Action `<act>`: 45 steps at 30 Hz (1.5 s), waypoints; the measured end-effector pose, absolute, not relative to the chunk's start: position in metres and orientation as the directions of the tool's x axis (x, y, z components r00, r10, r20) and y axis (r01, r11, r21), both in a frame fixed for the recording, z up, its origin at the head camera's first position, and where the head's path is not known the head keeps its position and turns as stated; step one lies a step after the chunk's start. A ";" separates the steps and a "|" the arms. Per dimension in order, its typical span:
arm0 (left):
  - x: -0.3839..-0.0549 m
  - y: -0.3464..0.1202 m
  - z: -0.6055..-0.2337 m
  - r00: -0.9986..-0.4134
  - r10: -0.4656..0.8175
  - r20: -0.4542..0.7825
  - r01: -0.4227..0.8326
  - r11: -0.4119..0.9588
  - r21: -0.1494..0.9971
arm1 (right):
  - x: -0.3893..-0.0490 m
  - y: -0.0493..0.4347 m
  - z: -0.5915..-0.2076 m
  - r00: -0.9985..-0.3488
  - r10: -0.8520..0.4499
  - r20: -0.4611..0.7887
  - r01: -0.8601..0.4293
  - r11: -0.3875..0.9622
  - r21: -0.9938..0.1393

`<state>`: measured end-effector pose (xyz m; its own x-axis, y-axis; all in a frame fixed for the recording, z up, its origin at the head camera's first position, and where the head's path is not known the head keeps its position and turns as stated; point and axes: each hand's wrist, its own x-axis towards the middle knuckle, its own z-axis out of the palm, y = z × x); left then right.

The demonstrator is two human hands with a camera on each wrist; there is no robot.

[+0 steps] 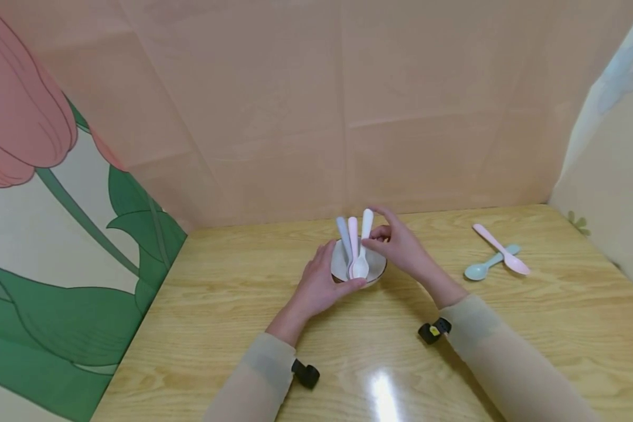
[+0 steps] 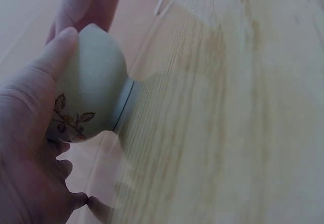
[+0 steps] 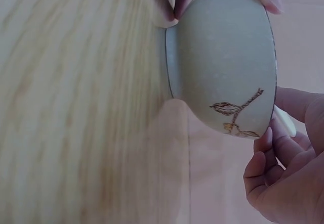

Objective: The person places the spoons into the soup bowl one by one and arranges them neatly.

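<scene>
A pale bowl [image 1: 377, 266] with a dark rim line and a brown leaf-sprig pattern stands upright on the table. My left hand [image 1: 319, 281] grips it from the left, thumb on the near rim and fingers round the side. Inside the bowl lean a blue-grey spoon [image 1: 343, 228], a pink spoon [image 1: 353, 230] and a white spoon [image 1: 367, 223], handles up. My right hand [image 1: 401, 246] is at the bowl's right rim and holds the white spoon's handle between thumb and fingers. The white spoon's bowl lies over the lower ends of the other two.
On the wood-grain table [image 1: 216, 310], to the right, a second pink spoon [image 1: 490, 237] lies crossed over a light blue-green spoon [image 1: 480, 270]. A peach backdrop [image 1: 274, 117] rises behind the table, and a tulip-printed panel [image 1: 74, 316] stands at the left.
</scene>
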<state>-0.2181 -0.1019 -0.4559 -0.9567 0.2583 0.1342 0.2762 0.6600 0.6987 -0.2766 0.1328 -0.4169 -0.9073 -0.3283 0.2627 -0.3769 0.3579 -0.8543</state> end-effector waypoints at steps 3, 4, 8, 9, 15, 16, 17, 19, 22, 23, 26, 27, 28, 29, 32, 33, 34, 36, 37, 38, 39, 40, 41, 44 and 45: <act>-0.218 -0.102 -0.456 -0.957 0.257 0.133 0.274 0.661 0.698 | -0.278 0.133 -0.420 -0.910 -0.324 0.259 -0.376 0.383 -0.843; -0.218 -0.102 -0.456 -0.957 0.258 0.132 0.275 0.662 0.698 | -0.279 0.132 -0.421 -0.910 -0.323 0.261 -0.379 0.390 -0.839; -0.217 -0.102 -0.455 -0.956 0.261 0.138 0.280 0.658 0.699 | -0.280 0.131 -0.422 -0.908 -0.317 0.274 -0.394 0.422 -0.816; -0.217 -0.102 -0.455 -0.955 0.262 0.140 0.283 0.656 0.699 | -0.280 0.131 -0.423 -0.907 -0.315 0.279 -0.398 0.429 -0.811; -0.217 -0.102 -0.455 -0.949 0.270 0.163 0.304 0.649 0.698 | -0.282 0.131 -0.425 -0.913 -0.287 0.291 -0.399 0.476 -0.784; -0.218 -0.102 -0.455 -0.948 0.270 0.169 0.309 0.648 0.696 | -0.282 0.131 -0.425 -0.915 -0.283 0.289 -0.396 0.483 -0.781; -0.218 -0.102 -0.455 -0.947 0.271 0.171 0.310 0.648 0.695 | -0.283 0.131 -0.426 -0.915 -0.281 0.289 -0.395 0.487 -0.779; -0.218 -0.102 -0.455 -0.948 0.268 0.171 0.309 0.648 0.696 | -0.283 0.131 -0.426 -0.918 -0.277 0.285 -0.390 0.491 -0.779; -0.217 -0.102 -0.455 -0.952 0.261 0.160 0.296 0.651 0.699 | -0.283 0.131 -0.426 -0.919 -0.278 0.280 -0.387 0.498 -0.776; -0.217 -0.102 -0.455 -0.954 0.259 0.152 0.289 0.652 0.701 | -0.283 0.131 -0.425 -0.920 -0.281 0.273 -0.384 0.502 -0.775; -0.216 -0.102 -0.455 -0.957 0.253 0.139 0.276 0.656 0.703 | -0.283 0.131 -0.425 -0.924 -0.291 0.248 -0.370 0.517 -0.772; -0.216 -0.102 -0.455 -0.957 0.253 0.139 0.275 0.656 0.702 | -0.282 0.132 -0.425 -0.924 -0.296 0.240 -0.367 0.522 -0.770; -0.217 -0.102 -0.455 -0.958 0.253 0.136 0.273 0.658 0.702 | -0.282 0.132 -0.425 -0.925 -0.302 0.233 -0.365 0.524 -0.770; -0.217 -0.102 -0.455 -0.957 0.253 0.139 0.276 0.656 0.703 | -0.282 0.132 -0.425 -0.923 -0.308 0.231 -0.367 0.523 -0.770; -0.216 -0.101 -0.455 -0.955 0.255 0.150 0.284 0.650 0.705 | -0.281 0.133 -0.425 -0.914 -0.327 0.239 -0.384 0.513 -0.768; -0.216 -0.102 -0.455 -0.954 0.258 0.155 0.290 0.647 0.705 | -0.281 0.133 -0.425 -0.912 -0.333 0.242 -0.390 0.510 -0.767; -0.216 -0.102 -0.455 -0.952 0.260 0.161 0.295 0.643 0.706 | -0.281 0.132 -0.425 -0.909 -0.339 0.244 -0.394 0.506 -0.767; -0.215 -0.102 -0.454 -0.951 0.262 0.166 0.300 0.642 0.706 | -0.281 0.132 -0.425 -0.905 -0.346 0.247 -0.401 0.501 -0.767; -0.215 -0.102 -0.454 -0.950 0.262 0.171 0.304 0.641 0.705 | -0.281 0.131 -0.425 -0.905 -0.348 0.246 -0.401 0.499 -0.768; -0.215 -0.102 -0.454 -0.949 0.262 0.174 0.306 0.640 0.704 | -0.281 0.131 -0.426 -0.904 -0.349 0.246 -0.402 0.500 -0.767; -0.215 -0.101 -0.454 -0.949 0.261 0.175 0.306 0.642 0.703 | -0.281 0.131 -0.426 -0.904 -0.350 0.245 -0.401 0.500 -0.768; -0.215 -0.101 -0.454 -0.950 0.259 0.176 0.306 0.646 0.699 | -0.282 0.130 -0.426 -0.904 -0.350 0.245 -0.402 0.499 -0.768; -0.215 -0.101 -0.455 -0.950 0.257 0.178 0.306 0.649 0.696 | -0.282 0.130 -0.426 -0.904 -0.351 0.246 -0.403 0.500 -0.767; -0.215 -0.099 -0.455 -0.949 0.253 0.187 0.310 0.659 0.685 | -0.281 0.130 -0.426 -0.903 -0.353 0.243 -0.402 0.502 -0.766; -0.215 -0.099 -0.455 -0.949 0.253 0.190 0.313 0.663 0.680 | -0.281 0.130 -0.426 -0.904 -0.354 0.241 -0.401 0.501 -0.767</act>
